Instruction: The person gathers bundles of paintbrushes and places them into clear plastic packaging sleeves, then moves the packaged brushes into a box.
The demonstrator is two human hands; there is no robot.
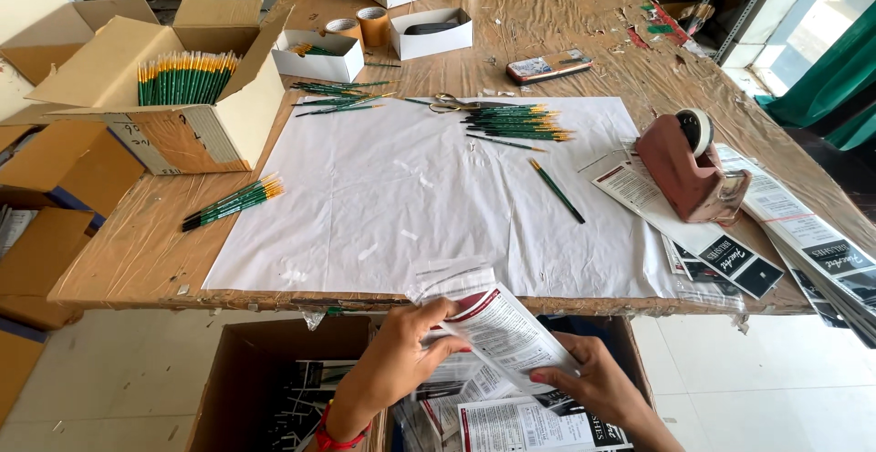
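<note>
my fingers pinch a clear sleeve (497, 324) with its printed card, left hand (406, 347) on top, right hand (593, 381) beneath, held flat over the box (242, 379) below the table (137, 251) edge.

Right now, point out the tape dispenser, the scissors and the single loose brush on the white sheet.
tape dispenser (686, 174), head view, reddish-brown body.
scissors (447, 103), head view, handle loops.
single loose brush (557, 191), head view, mid-handle.
</note>
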